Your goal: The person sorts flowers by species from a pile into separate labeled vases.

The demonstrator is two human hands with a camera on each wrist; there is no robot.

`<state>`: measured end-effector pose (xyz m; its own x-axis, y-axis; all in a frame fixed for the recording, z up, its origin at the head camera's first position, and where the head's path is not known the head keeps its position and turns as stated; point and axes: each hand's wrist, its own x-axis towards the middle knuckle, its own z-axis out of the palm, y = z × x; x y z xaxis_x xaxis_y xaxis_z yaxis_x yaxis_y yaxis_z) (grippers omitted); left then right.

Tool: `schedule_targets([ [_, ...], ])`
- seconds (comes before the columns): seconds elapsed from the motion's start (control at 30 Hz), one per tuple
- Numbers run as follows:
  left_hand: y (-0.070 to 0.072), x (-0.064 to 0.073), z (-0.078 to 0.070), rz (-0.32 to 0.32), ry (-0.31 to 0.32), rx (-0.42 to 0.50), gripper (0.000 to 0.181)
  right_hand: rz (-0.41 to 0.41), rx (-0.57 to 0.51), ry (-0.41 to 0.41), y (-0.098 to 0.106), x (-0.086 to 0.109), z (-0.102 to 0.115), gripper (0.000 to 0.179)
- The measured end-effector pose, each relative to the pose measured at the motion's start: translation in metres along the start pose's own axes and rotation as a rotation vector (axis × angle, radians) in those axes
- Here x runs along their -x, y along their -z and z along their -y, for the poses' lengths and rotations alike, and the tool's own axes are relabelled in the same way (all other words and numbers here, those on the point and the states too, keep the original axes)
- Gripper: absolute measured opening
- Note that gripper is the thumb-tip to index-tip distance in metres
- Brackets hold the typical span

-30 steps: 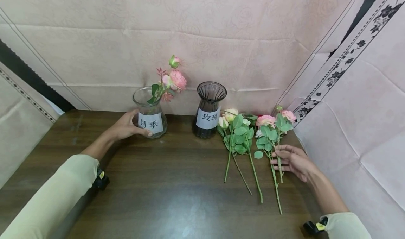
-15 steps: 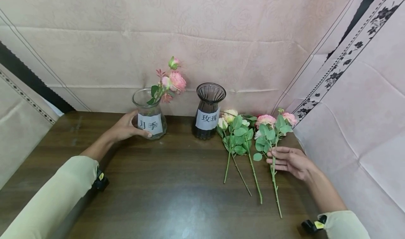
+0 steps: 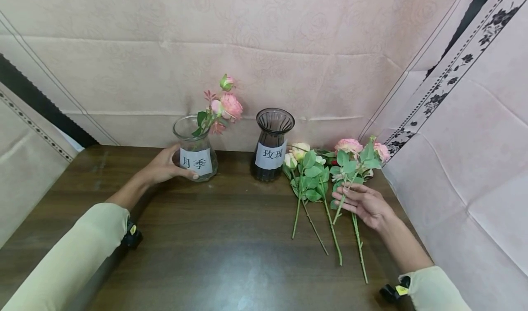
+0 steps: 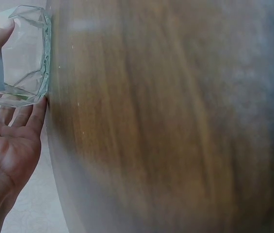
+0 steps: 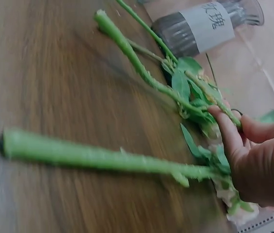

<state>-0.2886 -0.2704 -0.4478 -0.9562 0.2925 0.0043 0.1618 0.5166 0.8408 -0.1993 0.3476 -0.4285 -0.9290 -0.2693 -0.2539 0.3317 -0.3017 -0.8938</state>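
Observation:
My left hand point(image 3: 165, 166) grips the side of a clear glass vase point(image 3: 195, 161) with a white label, thumb across its front; the left wrist view shows the fingers around the glass base point(image 4: 27, 63). A pink artificial flower point(image 3: 228, 106) leans out of its mouth. Further right, my right hand point(image 3: 367, 205) pinches the green stem of a pink flower point(image 3: 381, 152) between thumb and fingers. That stem point(image 5: 214, 99) tilts toward the dark vase in the right wrist view. Beneath lies another pink flower point(image 3: 348, 146), its long stem point(image 3: 359, 247) reaching toward the front.
Between the hands stands a dark ribbed glass vase point(image 3: 270, 157) with a white label. Beside it, several pale-headed flowers point(image 3: 300, 150) lie with their stems toward the front of the brown wooden table point(image 3: 198, 247). Pale cloth point(image 3: 264, 54) hangs behind.
The right hand has moved left, lifting a pink flower whose stem now tilts left, apart from the stem left lying on the table. The left hand and clear vase have stayed put.

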Motion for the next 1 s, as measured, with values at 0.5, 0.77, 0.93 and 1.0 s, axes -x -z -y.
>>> schedule_targets([
  [0.5,0.001,0.000,0.003,0.002,-0.003,0.006,0.103,-0.170,-0.170,0.111,-0.048,-0.020,-0.003,0.019],
  [0.77,0.001,-0.001,0.002,0.005,-0.002,0.004,0.102,-0.247,-0.253,0.204,-0.074,-0.035,-0.007,0.015],
  [0.93,0.001,-0.001,0.003,-0.001,0.000,0.010,0.104,-0.280,-0.249,0.268,-0.090,-0.043,-0.014,0.011],
  [1.0,0.002,0.000,0.003,-0.003,-0.001,0.007,0.105,-0.293,-0.240,0.287,-0.096,-0.047,-0.016,0.012],
])
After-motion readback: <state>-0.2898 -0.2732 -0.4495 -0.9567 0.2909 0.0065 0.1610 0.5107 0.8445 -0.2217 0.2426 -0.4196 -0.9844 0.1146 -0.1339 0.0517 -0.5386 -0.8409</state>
